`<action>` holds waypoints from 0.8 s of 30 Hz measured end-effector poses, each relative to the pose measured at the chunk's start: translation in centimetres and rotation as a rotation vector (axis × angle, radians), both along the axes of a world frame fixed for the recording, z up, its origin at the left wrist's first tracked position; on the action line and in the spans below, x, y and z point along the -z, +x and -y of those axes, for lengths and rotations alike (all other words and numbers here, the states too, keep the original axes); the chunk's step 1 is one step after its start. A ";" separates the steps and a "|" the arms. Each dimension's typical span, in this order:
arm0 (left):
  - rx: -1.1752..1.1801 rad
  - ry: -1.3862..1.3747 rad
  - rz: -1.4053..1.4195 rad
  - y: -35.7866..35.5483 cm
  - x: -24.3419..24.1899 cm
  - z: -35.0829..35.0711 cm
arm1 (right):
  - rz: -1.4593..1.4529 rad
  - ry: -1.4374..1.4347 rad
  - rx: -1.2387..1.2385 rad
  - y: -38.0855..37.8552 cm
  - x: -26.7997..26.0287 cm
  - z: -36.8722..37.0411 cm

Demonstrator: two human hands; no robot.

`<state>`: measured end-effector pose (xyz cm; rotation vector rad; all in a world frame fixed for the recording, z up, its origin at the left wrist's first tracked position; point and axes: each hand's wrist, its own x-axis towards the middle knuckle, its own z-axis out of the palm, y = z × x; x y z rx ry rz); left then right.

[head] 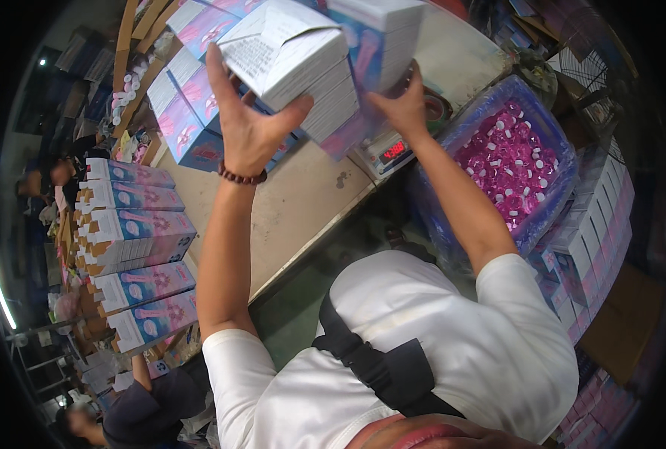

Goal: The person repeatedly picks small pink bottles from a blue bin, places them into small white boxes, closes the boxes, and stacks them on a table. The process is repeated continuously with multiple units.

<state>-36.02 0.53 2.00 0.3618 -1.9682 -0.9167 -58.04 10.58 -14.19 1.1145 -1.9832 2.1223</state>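
My left hand (254,126), with a beaded bracelet at the wrist, grips a printed cardboard box (288,56) with white end flaps, tilted above the table. My right hand (403,106) holds a second printed box (380,42), blurred, over a digital scale (391,151) with a lit red display. The two boxes are close together; whether they touch I cannot tell. Behind my left hand, pink and blue boxes (190,112) stand grouped on the table (288,207).
A blue plastic-lined crate (560,134) of pink bottles with white caps stands right of the scale. Stacked boxes (585,236) lie beyond it. A row of open-ended boxes (147,241) lines the table's left end. A co-worker (153,404) is at lower left, others farther back.
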 end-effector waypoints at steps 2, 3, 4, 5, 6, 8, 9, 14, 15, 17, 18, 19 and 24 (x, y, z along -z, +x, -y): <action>0.030 0.046 -0.008 -2.3 0.9 0.4 | 0.097 0.031 0.035 -1.8 0.3 -1.8; 0.055 0.013 -0.026 -3.4 1.4 0.8 | 0.119 0.084 0.107 -2.8 0.4 -2.9; 0.071 0.005 -0.028 -4.6 2.0 1.1 | 0.181 0.083 0.120 -3.7 0.3 -3.7; 0.058 0.012 0.025 -5.5 2.7 1.4 | 0.136 0.118 0.140 -4.6 0.2 -5.0; 0.053 -0.019 0.062 -6.5 3.4 1.6 | 0.106 0.106 0.152 -5.1 0.2 -6.1; 0.053 0.069 0.209 -7.7 4.8 1.8 | 0.112 0.105 0.170 -5.8 -0.1 -8.1; 0.111 0.068 0.144 -7.9 5.3 2.0 | 0.116 0.119 0.180 -5.9 -0.2 -8.9; 0.154 0.084 0.161 -7.5 7.0 3.1 | 0.123 0.071 0.131 -5.6 -1.1 -11.3; 0.136 0.046 0.173 -7.3 7.6 3.3 | 0.117 0.075 0.133 -5.5 -1.3 -11.4; 0.125 0.116 0.224 -6.7 9.1 3.3 | 0.131 0.064 0.122 -5.2 -1.7 -11.5; 0.133 0.123 0.245 -6.5 9.9 3.3 | 0.133 0.053 0.106 -5.2 -1.8 -11.4; 0.138 0.132 0.265 -6.2 10.8 3.3 | 0.148 0.041 0.090 -5.0 -1.9 -11.3; 0.169 0.206 0.387 -5.8 14.7 3.9 | 0.167 0.054 0.055 -4.7 -2.3 -10.6</action>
